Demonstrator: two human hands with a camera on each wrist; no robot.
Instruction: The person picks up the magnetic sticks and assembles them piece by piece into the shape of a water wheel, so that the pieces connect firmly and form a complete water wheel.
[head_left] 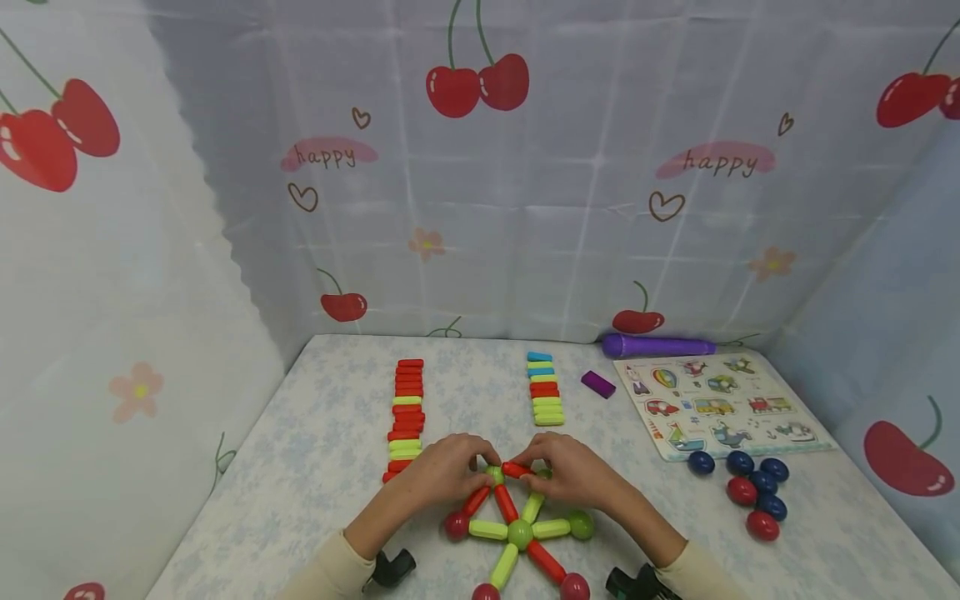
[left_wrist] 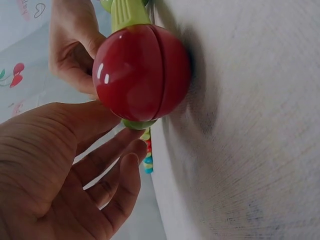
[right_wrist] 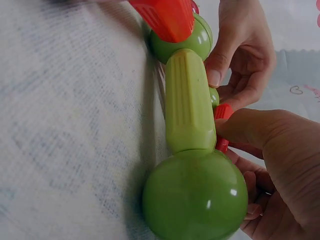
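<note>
Left column of red and yellow-green rods point(head_left: 406, 417): at 11 o'clock from the hands. Left hand point(head_left: 442, 471): fingers curled, pinching a small green ball point(head_left: 494, 475) at the star-shaped rod-and-ball figure's point(head_left: 520, 534) top. Short red rod point(head_left: 516, 470): between both hands, at 12 o'clock of the green hub. Right hand point(head_left: 573, 472): fingertips gripping that rod's right end. Right column of rods point(head_left: 545, 389): at 12 o'clock. Vehicle puzzle board point(head_left: 720, 402), loose blue and red balls point(head_left: 753, 492): at 3 o'clock.

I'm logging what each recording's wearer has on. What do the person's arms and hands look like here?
Both hands, the left hand and the right hand, are bare: no gloves, rings or markings show. Each forearm wears a long cream sleeve ending before the wrist. A small black wrist-mounted device sits beside each sleeve.
</note>
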